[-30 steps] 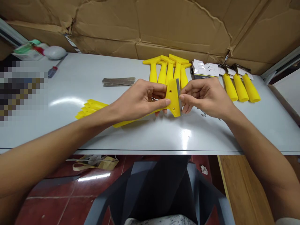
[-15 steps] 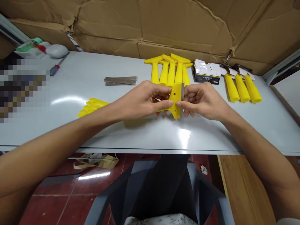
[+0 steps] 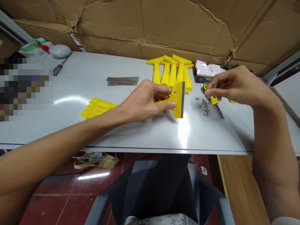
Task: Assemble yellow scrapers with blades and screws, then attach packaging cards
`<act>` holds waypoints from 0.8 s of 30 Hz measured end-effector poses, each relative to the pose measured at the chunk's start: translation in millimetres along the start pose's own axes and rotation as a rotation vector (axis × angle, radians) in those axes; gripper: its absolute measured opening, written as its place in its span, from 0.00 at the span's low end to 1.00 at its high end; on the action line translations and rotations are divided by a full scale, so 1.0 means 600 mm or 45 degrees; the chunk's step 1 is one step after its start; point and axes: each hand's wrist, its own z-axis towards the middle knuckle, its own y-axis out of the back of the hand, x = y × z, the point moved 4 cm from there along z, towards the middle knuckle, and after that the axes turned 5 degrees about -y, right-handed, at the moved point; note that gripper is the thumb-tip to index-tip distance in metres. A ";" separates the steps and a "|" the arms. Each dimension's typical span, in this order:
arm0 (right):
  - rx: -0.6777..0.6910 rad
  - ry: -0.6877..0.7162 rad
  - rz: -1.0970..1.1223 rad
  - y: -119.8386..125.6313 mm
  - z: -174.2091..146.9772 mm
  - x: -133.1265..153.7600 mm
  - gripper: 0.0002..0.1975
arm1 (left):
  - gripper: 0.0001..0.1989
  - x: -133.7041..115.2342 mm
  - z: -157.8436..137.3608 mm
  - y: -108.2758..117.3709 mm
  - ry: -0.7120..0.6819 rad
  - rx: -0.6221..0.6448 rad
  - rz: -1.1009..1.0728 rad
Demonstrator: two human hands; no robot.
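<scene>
1. Just left of the heap of small metal fasteners [image 3: 205, 109], a yellow scraper [image 3: 178, 100] is held over a glossy white table [image 3: 145, 137]. Its flared head sticks out past the fingertips of the person's left hand [image 3: 147, 100], pointing toward the heap, while its handle runs back beneath that hand.

2. Touching the heap's right side or just beside it, a screwdriver [image 3: 213, 99] with a yellow and green handle lies at a slant, its metal shaft toward the person.

3. The scraper is smooth plastic, with two small round marks on the flat of its head. A straight, dark metal blade [image 3: 183, 100] lines the edge nearest the heap. The fasteners are shiny and loosely scattered.

4. Beyond the heap and to its left lie T-shaped yellow scrapers [image 3: 172, 75] with rounded handles; farther left are thin, flat metal strips [image 3: 123, 81]. Well left of it, flat yellow pieces [image 3: 97, 107] overlap like a fan.

5. The left hand is closed on the scraper, thumb on top at the base of the head.

6. Right of the heap, the right hand [image 3: 234, 87] has thumb and fingers bunched over the screwdriver's handle; whether they grip it cannot be told.
</scene>
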 end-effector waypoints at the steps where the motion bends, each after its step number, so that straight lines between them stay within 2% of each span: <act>1: 0.020 -0.019 -0.136 0.003 0.003 -0.009 0.09 | 0.14 -0.001 0.000 -0.001 -0.002 0.011 -0.006; 4: 0.036 -0.061 -0.393 -0.012 0.018 -0.026 0.01 | 0.14 -0.002 0.001 -0.002 -0.027 0.016 -0.040; 7: 0.028 -0.071 -0.526 -0.039 0.032 -0.031 0.04 | 0.17 -0.002 0.000 -0.003 -0.057 0.012 -0.042; 11: 0.074 -0.030 -0.524 -0.061 0.042 -0.040 0.06 | 0.16 -0.002 -0.001 -0.003 -0.076 0.014 -0.033; 16: 0.017 0.012 -0.486 -0.050 0.039 -0.043 0.08 | 0.15 -0.007 -0.004 -0.005 -0.069 -0.006 -0.063; 18: -0.072 0.056 -0.302 -0.045 0.034 -0.030 0.05 | 0.13 -0.006 -0.004 -0.007 -0.041 -0.022 -0.120; 20: -0.125 0.107 0.089 -0.051 0.028 -0.012 0.07 | 0.11 -0.003 -0.005 -0.010 0.017 -0.036 -0.228; 22: -0.092 0.142 0.535 -0.070 0.024 0.008 0.14 | 0.18 -0.001 -0.006 -0.014 0.061 -0.036 -0.332; 24: -0.014 0.146 0.864 -0.097 0.021 0.024 0.19 | 0.23 -0.004 -0.007 -0.018 0.050 -0.029 -0.373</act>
